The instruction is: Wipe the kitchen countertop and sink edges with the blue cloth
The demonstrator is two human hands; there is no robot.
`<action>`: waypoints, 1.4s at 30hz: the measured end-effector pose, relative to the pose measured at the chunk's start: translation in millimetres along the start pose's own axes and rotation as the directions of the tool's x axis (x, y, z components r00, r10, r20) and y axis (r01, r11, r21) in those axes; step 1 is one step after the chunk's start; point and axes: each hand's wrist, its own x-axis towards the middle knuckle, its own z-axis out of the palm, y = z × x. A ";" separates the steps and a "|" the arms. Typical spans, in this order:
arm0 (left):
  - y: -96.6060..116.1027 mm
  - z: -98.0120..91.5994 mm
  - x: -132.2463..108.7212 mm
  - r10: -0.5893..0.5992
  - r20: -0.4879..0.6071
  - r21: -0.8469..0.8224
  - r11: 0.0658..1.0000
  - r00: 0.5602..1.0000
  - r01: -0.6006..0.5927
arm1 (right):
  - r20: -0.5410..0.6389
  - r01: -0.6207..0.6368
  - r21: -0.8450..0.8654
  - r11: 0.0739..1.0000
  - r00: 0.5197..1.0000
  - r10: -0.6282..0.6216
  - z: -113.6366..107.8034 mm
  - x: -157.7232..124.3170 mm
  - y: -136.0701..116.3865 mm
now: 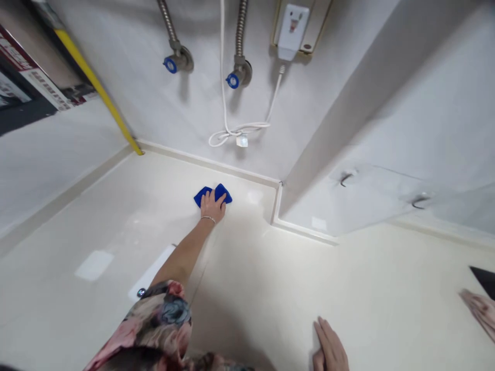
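Note:
My left hand reaches far forward across the cream countertop. It presses down on a folded blue cloth near the back wall, with the fingers curled over it. A thin bracelet circles that wrist, and a floral sleeve covers the upper arm. My right hand lies flat on the counter at the near edge. Its fingers are stretched out and hold nothing.
Two metal hoses with blue valves come out of the white wall. A white plug and coiled cord hang above the counter. A boxed-in wall section juts out on the right. A yellow pipe runs down at the left.

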 end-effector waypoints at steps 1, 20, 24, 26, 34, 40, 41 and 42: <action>6.5 -1.3 -14.6 0.007 0.007 0.004 1.000 1.000 -0.007 | 0.009 0.025 -0.009 1.000 1.000 -0.025 1.2 -1.0 2.3; 203.3 49.9 -291.3 0.635 0.078 -0.177 0.768 0.769 -0.616 | -0.179 0.070 0.174 0.982 0.983 -0.038 4.1 7.3 -6.9; 243.5 61.0 -320.8 0.766 0.085 -0.219 0.638 0.637 -0.738 | -0.199 0.014 0.129 0.992 0.980 0.012 0.9 -2.7 17.1; 259.1 66.0 -319.5 0.811 0.099 -0.240 0.582 0.577 -0.777 | -0.178 -0.156 0.043 0.987 0.971 0.161 -7.4 -9.4 41.4; 323.5 89.0 -241.0 0.784 0.184 -0.238 0.621 0.593 -0.747 | -0.201 -0.613 -0.216 0.760 0.790 0.579 -24.3 -12.3 94.7; 374.8 102.2 -185.9 0.688 0.180 -0.216 0.725 0.703 -0.654 | -0.211 -0.663 -0.236 0.710 0.748 0.629 -27.0 -6.1 83.4; 383.1 104.4 -180.9 0.677 0.176 -0.213 0.735 0.715 -0.644 | -0.212 -0.666 -0.231 0.709 0.746 0.631 -28.2 -5.6 83.1; 390.9 106.5 -176.9 0.665 0.172 -0.208 0.746 0.727 -0.633 | -0.214 -0.666 -0.225 0.711 0.746 0.631 -29.2 -5.4 83.2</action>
